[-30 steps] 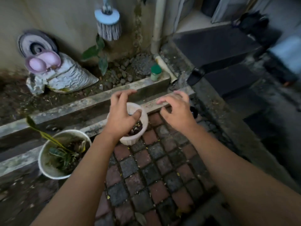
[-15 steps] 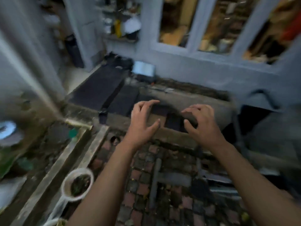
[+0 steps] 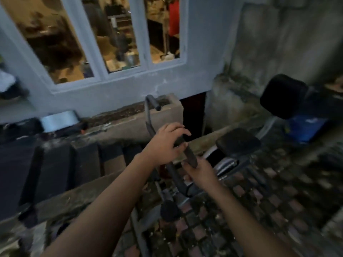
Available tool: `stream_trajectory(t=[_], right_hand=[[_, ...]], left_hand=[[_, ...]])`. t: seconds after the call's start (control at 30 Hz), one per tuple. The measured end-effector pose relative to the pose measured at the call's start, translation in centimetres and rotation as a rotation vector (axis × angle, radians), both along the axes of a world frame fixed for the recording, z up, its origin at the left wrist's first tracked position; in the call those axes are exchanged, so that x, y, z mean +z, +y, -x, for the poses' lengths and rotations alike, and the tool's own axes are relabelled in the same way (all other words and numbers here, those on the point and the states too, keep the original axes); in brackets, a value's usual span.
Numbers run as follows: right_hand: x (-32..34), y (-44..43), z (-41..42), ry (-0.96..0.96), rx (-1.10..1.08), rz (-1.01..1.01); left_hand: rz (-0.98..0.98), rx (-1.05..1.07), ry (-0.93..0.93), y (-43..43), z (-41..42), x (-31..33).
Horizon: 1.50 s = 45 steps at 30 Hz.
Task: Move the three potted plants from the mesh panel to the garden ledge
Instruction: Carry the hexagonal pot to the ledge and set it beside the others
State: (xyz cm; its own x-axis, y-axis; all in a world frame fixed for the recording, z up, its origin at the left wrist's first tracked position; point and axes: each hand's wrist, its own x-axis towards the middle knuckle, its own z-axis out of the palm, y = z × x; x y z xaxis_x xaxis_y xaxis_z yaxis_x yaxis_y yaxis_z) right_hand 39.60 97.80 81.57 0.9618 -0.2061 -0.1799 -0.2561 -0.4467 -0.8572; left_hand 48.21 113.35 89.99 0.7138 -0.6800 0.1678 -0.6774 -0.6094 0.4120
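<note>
Both forearms reach up from 6 o'clock over the blurred brick paving [image 3: 250, 210]. The left hand [image 3: 163, 145] is curled around a dark bar [image 3: 185, 149] of a metal frame at centre, the right hand [image 3: 200, 173] closed on the same bar just below; no potted plants or mesh panel can be made out. Black padded seat [image 3: 238, 143] at 3 o'clock, concrete ledge [image 3: 130, 121] at 12, window [image 3: 104, 38] on the grey wall beyond.

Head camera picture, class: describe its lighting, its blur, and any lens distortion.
Head view: dim outdoor light, the white-framed window glows warm from indoors; motion blur smears the red-and-grey brick paving and both hands, left and right; the wide lens tilts the window frame.
</note>
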Motion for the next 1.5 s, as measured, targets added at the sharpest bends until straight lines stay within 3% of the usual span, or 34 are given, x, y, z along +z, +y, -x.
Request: stream_trajectory(t=[0.17, 0.3, 0.4, 0.47, 0.6, 0.7, 0.77, 0.87, 0.97, 1.07, 1.2, 1.5], right_hand=[[-1.0, 1.3, 1.7, -0.069, -0.063, -0.105], [-0.9, 1.4, 3.0, -0.119, -0.047, -0.070], [-0.8, 1.4, 3.9, -0.095, -0.011, -0.021], [0.1, 0.3, 4.2, -0.063, 0.061, -0.023], [1.2, -4.6, 5.4, 0.022, 0.229, -0.013], [0.6, -11.8, 8.2, -0.003, 0.073, 0.007], [-0.3, -17.8, 10.8, 0.015, 0.000, 0.075], [-1.0, -26.2, 15.0, 0.074, -0.061, 0.122], [-0.4, -34.7, 19.4, 0.017, -0.223, 0.235], [-0.2, -44.1, 23.6, 0.038, -0.329, 0.285], [-1.8, -55.7, 27.1, 0.047, -0.464, 0.336], [-4.4, -76.6, 29.2, 0.205, -0.897, 0.337]], left_hand=[[-0.364, -0.162, 0.005, -2.7, -2.8, -1.3], [-0.412, -0.255, -0.184, -2.9, -3.5, -1.7], [-0.461, -0.317, -0.226, -3.2, -3.9, -1.6], [-0.552, -0.335, -0.133, -4.1, -4.6, -1.0], [-0.828, -0.209, 0.339, -8.2, -5.4, 0.9], [-1.212, -0.229, 0.340, -11.5, -5.4, 1.2], [-1.307, -0.240, 0.400, -15.2, -5.2, 2.0], [-0.906, -0.295, 0.541, -24.6, -3.5, 4.0], [-0.498, -0.420, 0.490, -36.8, -0.2, 5.3], [-0.384, -0.526, 0.454, -47.7, 3.3, 4.7], [-0.287, -0.621, 0.616, -59.1, 7.5, 1.2], [-0.086, -0.932, 0.752, -83.7, 12.0, -6.1]])
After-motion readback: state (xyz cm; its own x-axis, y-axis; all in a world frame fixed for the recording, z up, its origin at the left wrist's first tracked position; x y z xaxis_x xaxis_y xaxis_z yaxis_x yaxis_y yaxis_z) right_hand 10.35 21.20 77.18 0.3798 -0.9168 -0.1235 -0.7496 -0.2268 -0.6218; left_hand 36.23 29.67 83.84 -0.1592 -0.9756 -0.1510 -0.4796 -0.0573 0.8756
